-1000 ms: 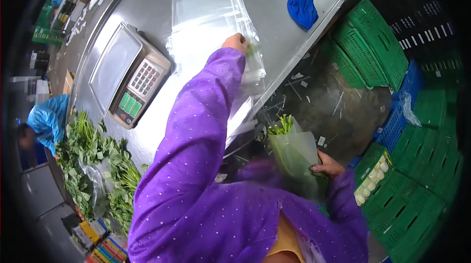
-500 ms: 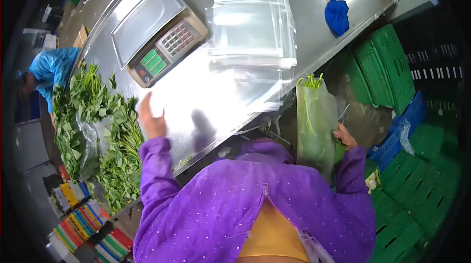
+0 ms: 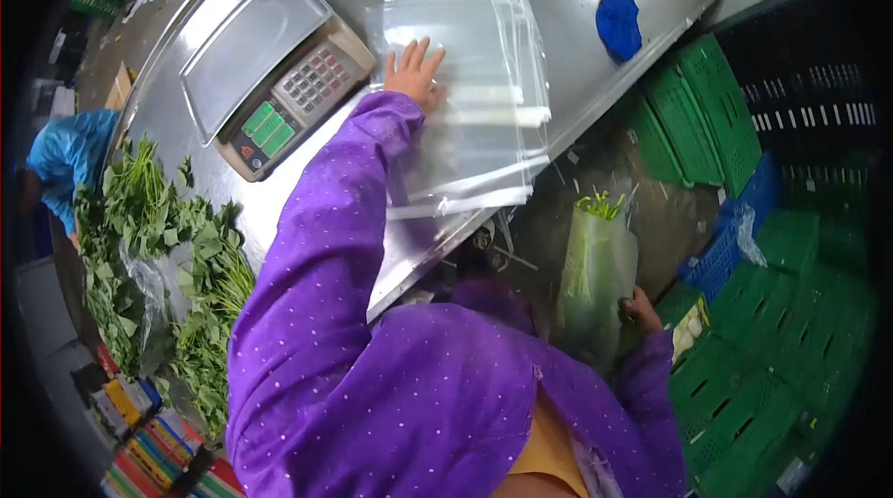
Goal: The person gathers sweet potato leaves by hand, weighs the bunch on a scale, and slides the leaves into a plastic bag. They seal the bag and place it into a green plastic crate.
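On the steel bench (image 3: 595,70), her left hand (image 3: 414,70) lies flat, fingers spread, on the clear bags (image 3: 465,98), likely to peel one off, while the right hand (image 3: 642,310) clutches a filled bag of greens (image 3: 595,275).

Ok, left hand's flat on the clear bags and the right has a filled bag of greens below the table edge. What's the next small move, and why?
Probably pinch up just the top sheet of the clear bags. The left hand lies open and flat on the stack, gripping nothing, while the right hand holds the filled bag of greens beside the table, so only the left is free.
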`<state>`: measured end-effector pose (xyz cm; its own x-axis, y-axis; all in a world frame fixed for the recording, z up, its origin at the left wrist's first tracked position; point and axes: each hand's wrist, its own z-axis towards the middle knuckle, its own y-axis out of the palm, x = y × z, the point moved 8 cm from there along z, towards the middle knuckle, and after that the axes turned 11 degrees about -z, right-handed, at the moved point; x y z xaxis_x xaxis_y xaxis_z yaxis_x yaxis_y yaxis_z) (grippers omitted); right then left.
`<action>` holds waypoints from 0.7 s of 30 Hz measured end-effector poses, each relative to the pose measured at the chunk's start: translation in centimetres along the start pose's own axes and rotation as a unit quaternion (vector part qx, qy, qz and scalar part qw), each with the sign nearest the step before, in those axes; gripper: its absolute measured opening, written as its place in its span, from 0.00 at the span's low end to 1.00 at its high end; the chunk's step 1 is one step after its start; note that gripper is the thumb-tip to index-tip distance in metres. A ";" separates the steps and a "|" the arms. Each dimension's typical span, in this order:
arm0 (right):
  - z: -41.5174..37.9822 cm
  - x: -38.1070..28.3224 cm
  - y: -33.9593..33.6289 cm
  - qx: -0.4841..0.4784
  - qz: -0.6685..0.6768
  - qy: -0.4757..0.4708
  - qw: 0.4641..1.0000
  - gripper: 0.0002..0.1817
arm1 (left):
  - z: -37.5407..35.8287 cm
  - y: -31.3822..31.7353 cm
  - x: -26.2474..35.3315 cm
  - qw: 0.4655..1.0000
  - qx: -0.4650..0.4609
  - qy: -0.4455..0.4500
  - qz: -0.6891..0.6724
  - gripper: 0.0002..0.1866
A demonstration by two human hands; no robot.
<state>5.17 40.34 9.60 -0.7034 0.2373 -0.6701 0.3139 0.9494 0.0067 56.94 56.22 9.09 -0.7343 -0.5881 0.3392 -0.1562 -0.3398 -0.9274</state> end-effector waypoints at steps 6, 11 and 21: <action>-0.8 1.9 0.8 0.021 0.026 -0.021 0.999 0.47 | -8.7 -0.5 7.2 0.969 -0.058 0.106 -0.217 0.23; 2.5 -3.0 3.6 -0.067 -0.012 -0.037 0.997 0.50 | -10.2 2.6 5.2 0.959 -0.020 0.042 -0.280 0.10; 7.7 -15.0 13.9 -0.241 -0.082 -0.097 0.962 0.48 | -10.5 5.3 0.7 0.843 -0.087 -0.155 -0.508 0.08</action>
<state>25.00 48.39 14.03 -0.5710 0.0776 -0.8173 -0.1556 0.9672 0.2006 48.65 61.67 2.78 0.0407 -0.2327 0.9717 -0.7148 -0.6863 -0.1344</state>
